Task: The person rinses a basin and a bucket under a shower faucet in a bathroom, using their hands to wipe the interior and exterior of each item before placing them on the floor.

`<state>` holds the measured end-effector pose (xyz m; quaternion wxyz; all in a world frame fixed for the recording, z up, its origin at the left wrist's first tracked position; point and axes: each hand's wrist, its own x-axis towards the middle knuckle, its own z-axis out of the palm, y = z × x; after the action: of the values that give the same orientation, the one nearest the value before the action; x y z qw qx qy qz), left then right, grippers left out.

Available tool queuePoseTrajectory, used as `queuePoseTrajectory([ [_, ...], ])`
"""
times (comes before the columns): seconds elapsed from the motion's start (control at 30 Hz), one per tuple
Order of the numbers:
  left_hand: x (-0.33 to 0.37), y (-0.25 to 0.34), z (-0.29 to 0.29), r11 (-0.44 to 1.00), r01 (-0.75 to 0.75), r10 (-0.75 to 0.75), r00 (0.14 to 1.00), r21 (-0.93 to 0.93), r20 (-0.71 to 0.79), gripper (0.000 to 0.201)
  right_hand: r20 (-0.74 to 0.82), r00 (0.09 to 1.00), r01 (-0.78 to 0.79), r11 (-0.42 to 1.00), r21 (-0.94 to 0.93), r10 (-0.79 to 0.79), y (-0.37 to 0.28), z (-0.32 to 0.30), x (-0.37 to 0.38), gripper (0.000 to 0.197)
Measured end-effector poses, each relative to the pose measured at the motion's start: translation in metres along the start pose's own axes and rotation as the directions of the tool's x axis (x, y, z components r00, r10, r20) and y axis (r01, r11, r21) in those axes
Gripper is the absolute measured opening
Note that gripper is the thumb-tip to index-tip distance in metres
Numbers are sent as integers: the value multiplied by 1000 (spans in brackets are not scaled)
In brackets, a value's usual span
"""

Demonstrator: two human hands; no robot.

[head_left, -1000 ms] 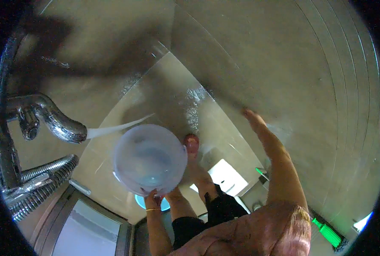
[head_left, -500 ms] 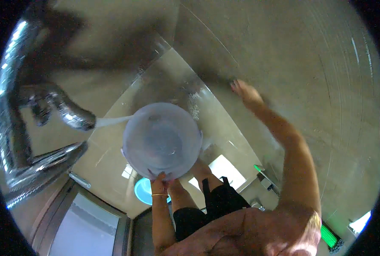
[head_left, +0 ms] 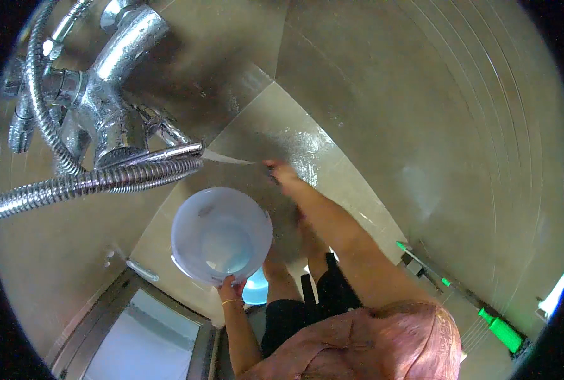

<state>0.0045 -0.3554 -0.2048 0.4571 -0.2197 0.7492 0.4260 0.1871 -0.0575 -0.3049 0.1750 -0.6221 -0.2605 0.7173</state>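
A translucent whitish bucket (head_left: 193, 231) hangs tilted in front of my legs, its mouth facing up toward me. What looks like a little clear water lies in its bottom. My left hand (head_left: 232, 291) grips the bucket's near rim. A thin stream of water (head_left: 228, 157) runs from the chrome tap (head_left: 114, 114) at the upper left, beyond the bucket. At the end of that stream is my right hand (head_left: 284, 176), its fingers bunched together. Something dark shows at its fingertips, too small and blurred to name.
A ribbed metal shower hose (head_left: 105, 180) crosses in front of the tap. Behind the bucket, near my feet, stands a light blue basin (head_left: 255, 290). A green-bristled brush (head_left: 503, 332) lies along the right wall. At lower left is a framed door (head_left: 146, 342). The floor tiles (head_left: 307, 152) are wet.
The bucket has come out of the water stream and toward me. My right hand has moved from the right wall leftward to the stream. The tap now shows more fully in view.
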Motion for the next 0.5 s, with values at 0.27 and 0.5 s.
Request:
queuePoseTrajectory([
  [0.27, 34, 3, -67, 672, -542, 398, 839, 504, 371, 25, 66, 981, -118, 292, 949, 183, -100, 97, 19, 19],
  [0.5, -21, 69, -9, 988, -67, 50, 992, 141, 119, 69, 197, 965, -46, 626, 779, -174, -127, 145, -37, 22],
])
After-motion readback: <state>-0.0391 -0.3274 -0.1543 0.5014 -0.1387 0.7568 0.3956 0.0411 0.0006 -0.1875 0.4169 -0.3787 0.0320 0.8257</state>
